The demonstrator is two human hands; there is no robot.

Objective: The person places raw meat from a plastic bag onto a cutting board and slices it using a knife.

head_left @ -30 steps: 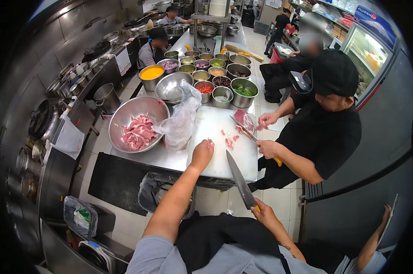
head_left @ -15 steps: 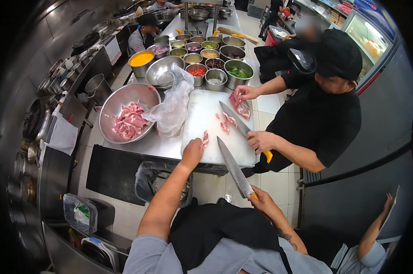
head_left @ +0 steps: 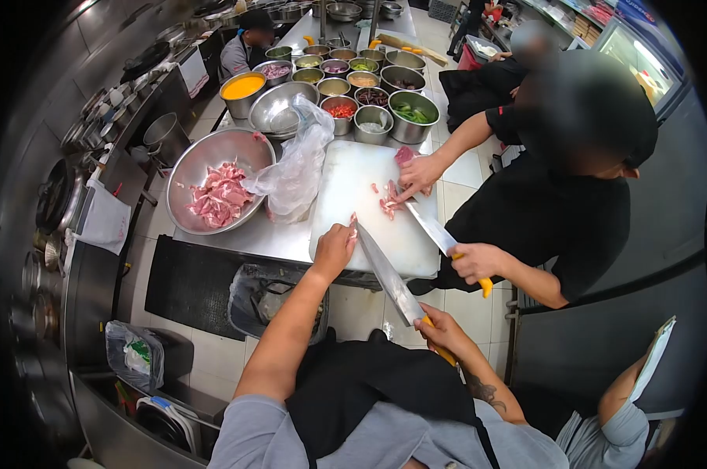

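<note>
My left hand [head_left: 335, 248] is closed on a small strip of meat [head_left: 353, 227] at the left front part of the white cutting board [head_left: 338, 173]. In my right hand [head_left: 441, 328] is the yellow handle of a large knife [head_left: 388, 275], its blade pointing up-left with the tip beside the strip. Across the board, a co-worker's hand presses on meat pieces [head_left: 390, 205], while their other hand holds a second knife [head_left: 431, 225]. A larger piece of meat [head_left: 404, 155] lies partly hidden behind that co-worker's hand.
A steel bowl of sliced meat [head_left: 183, 205] and a crumpled plastic bag [head_left: 295, 168] stand left of the board. Several steel containers of ingredients [head_left: 412, 117] fill the table behind. A co-worker in black [head_left: 556, 211] stands at right; a lined bin [head_left: 244, 301] is below the table.
My knife has moved left, its tip now at the strip in my left hand. The co-worker's free hand has moved from the large meat piece down to the small pieces.
</note>
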